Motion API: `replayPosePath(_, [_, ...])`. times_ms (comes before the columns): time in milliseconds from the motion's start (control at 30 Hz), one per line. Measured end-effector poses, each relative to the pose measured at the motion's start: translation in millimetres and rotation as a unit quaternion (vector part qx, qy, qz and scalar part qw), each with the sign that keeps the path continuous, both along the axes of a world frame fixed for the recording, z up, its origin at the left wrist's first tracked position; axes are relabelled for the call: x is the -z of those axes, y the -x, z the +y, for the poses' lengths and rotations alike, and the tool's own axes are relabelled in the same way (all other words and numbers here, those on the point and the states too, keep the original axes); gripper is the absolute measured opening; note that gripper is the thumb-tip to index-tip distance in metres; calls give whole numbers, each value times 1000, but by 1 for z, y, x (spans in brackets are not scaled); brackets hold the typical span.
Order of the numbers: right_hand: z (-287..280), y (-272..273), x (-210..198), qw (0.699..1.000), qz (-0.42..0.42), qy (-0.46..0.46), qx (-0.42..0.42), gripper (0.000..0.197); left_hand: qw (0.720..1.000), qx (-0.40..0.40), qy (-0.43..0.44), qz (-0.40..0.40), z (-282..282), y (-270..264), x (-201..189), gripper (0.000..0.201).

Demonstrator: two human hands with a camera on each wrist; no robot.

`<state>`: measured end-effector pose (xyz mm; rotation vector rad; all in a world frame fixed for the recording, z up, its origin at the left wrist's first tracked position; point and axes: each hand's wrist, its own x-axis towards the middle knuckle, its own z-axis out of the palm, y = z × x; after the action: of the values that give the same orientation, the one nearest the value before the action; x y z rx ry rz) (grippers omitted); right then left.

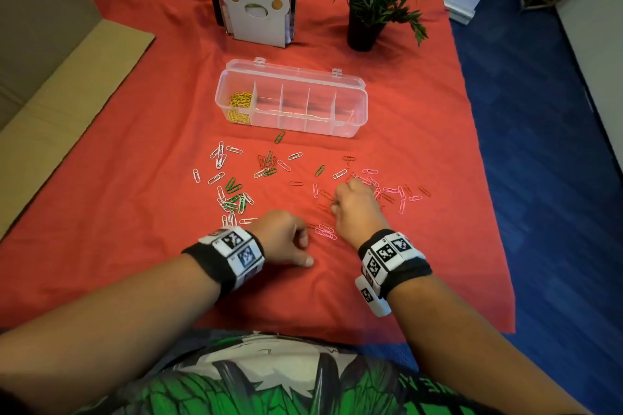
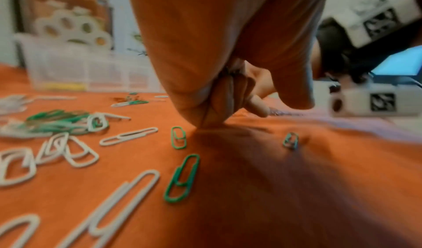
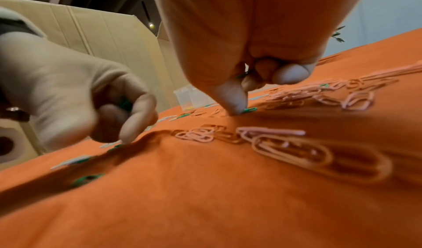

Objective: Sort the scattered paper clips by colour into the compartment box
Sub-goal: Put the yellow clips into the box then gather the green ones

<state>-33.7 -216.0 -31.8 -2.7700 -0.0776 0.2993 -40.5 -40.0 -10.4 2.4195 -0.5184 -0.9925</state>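
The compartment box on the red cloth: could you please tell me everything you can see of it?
The compartment box is a long, clear plastic case with its hinged lid open and leaning back. Thin dividers split it into a row of compartments. The leftmost one holds a heap of yellow paper clips; the others look empty. It rests flat on the red cloth, beyond the scattered clips, and neither hand touches it.

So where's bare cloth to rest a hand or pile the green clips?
Bare red cloth runs left of the white clips, reaching the cardboard; also between the wrists and the near edge. Crowded: in front of the compartment box, especially the pink clips around the right hand.
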Motion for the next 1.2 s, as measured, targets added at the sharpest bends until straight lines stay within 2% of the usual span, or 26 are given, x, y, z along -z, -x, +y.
replayPosePath(100, [-3,-2,-4,1000,9,16,-8,13,990,114,-55,-59,0,4,6,28])
replayPosePath(200, [-4,-1,-8,997,-4,61,-36,15,985,144,-61,-70,-1,2,11,17])
replayPosePath(333, [7,0,-17,985,0,155,-79,29,983,156,-51,-85,-1,2,9,13])
replayPosePath(400, [11,-1,-19,981,-4,181,-74,31,992,100,-8,-72,0,0,7,10])
replayPosePath(467, [11,-6,-22,982,14,171,-74,31,996,-54,70,27,3,-6,4,14])
replayPosePath(500, [10,-10,-23,987,41,143,-69,29,973,-158,132,108,5,-10,2,18])
replayPosePath(533, [8,-15,-26,992,73,87,-48,24,927,-255,203,187,8,-13,-2,15])
replayPosePath(567, [6,-20,-29,994,108,5,1,21,866,-330,271,259,12,-18,-7,8])
replayPosePath(600, [5,-24,-31,979,149,-111,77,23,807,-377,327,317,18,-23,-12,2])
replayPosePath(633, [4,-26,-32,937,185,-251,160,27,762,-400,366,354,24,-28,-16,8])
replayPosePath(667, [4,-26,-33,869,212,-383,230,27,731,-412,396,372,30,-32,-20,12])
replayPosePath(700, [3,-25,-34,790,236,-496,273,26,716,-427,410,369,34,-37,-21,14])
replayPosePath(733, [1,-25,-38,713,257,-584,290,24,710,-447,412,355,37,-42,-22,16])
replayPosePath(767, [0,-25,-40,654,269,-642,296,23,714,-470,400,330,39,-46,-21,16])
replayPosePath(800, [0,-28,-41,618,277,-673,298,22,722,-496,382,296,41,-51,-19,18])
replayPosePath(833, [0,-31,-40,606,279,-680,306,21,732,-518,361,257,43,-55,-17,21])
replayPosePath(867, [3,-36,-39,610,276,-671,318,18,741,-533,342,223,44,-59,-13,22])
replayPosePath(900, [6,-40,-37,632,267,-648,330,15,755,-540,320,191,46,-63,-10,20])
replayPosePath(933, [9,-45,-32,669,254,-612,337,13,779,-534,290,152,48,-66,-9,18])
replayPosePath(967, [13,-51,-29,722,235,-559,333,13,814,-516,246,103,50,-69,-8,15])
replayPosePath(1000, [16,-56,-26,790,209,-483,315,15,849,-488,196,44,52,-72,-6,12])
replayPosePath(1067, [19,-67,-18,930,144,-254,225,18,902,-412,102,-71,52,-78,-5,12])
replayPosePath(1100, [22,-69,-17,967,117,-145,175,13,918,-374,60,-115,50,-80,-5,14])
replayPosePath(1133, [25,-71,-15,984,91,-68,137,12,928,-343,30,-144,48,-84,-5,18])
replayPosePath(1200, [31,-70,-8,994,61,10,91,35,936,-305,0,-176,43,-92,-4,24])
